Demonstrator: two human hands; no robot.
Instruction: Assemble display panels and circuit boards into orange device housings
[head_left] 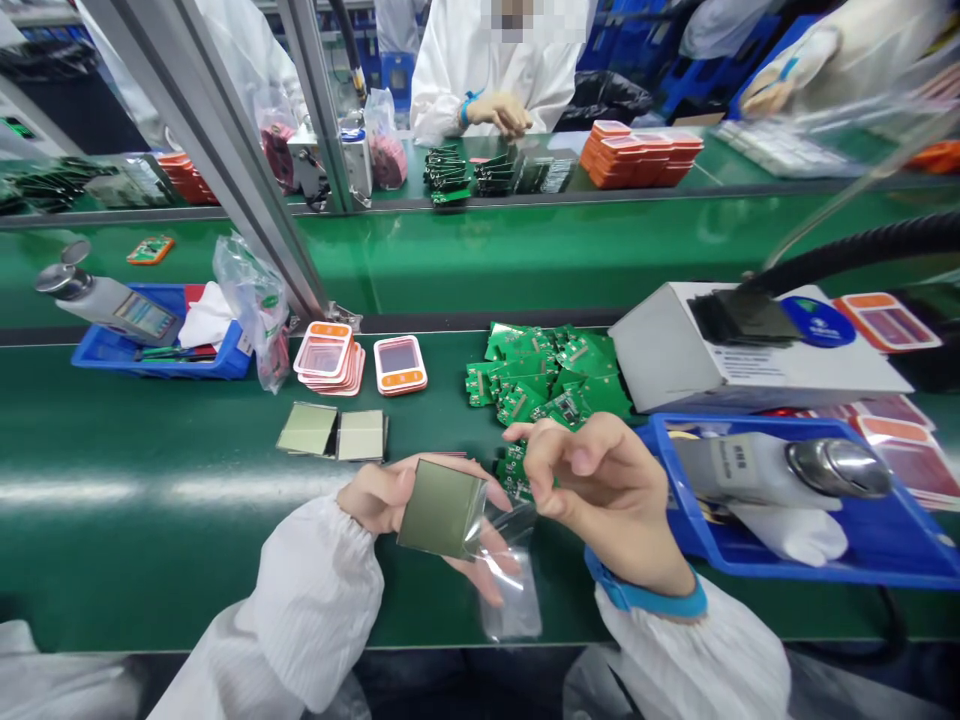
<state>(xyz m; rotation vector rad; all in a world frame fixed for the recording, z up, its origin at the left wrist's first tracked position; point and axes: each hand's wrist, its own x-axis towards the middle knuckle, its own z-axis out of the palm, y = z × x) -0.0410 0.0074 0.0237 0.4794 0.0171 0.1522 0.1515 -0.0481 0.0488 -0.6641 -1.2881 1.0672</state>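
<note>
Green bench (150,520), busy line. Left hand (390,500) gripping a grey-green glass panel (442,510); right hand (600,490) pinching clear film (510,570) peeling off its edge. Just beyond the fingers, green circuit boards (547,375); left of them, two spare panels (334,432). Farther off, co-worker's hand (499,112).

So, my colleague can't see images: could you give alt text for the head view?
Left hand holds a small grey-green glass panel while the right hand peels clear film off it, above a green table. Green circuit boards lie behind.
</note>
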